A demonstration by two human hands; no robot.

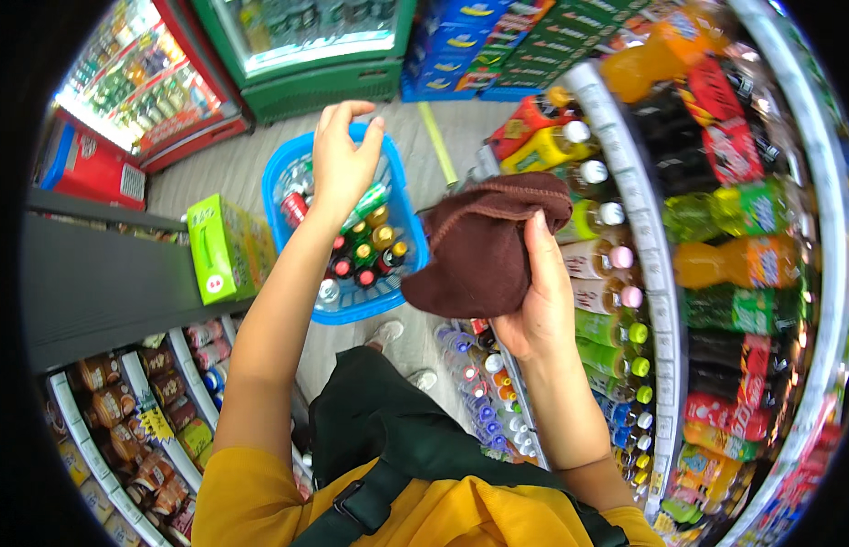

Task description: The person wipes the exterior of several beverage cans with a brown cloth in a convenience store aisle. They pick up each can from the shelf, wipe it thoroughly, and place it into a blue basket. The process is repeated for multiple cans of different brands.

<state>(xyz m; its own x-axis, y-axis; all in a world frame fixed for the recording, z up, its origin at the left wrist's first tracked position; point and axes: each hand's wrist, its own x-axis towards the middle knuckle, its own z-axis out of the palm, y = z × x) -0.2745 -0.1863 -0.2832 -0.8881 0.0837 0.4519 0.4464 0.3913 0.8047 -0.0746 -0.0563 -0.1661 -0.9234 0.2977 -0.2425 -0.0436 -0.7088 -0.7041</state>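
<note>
My right hand [537, 301] grips a dark brown cloth cap [479, 253], its thumb along the stitched edge and the other fingers hidden beneath. The cap's short brim points down and to the left. My left hand [346, 157] holds nothing; its fingers are spread and a little curled above a blue plastic shopping basket [416, 239]. Inside the basket lie several capped bottles [363, 253], a red can [294, 208] and a green can or bottle [371, 199]. My left forearm hides part of the basket's contents.
Shelves of drink bottles [736, 267] run close along my right. A bright green carton [216, 253] stands left of the basket, by shelves of packaged food [117, 431]. Ahead are a green drinks fridge [322, 89], a red-framed fridge [185, 137] and stacked drink cases [459, 44].
</note>
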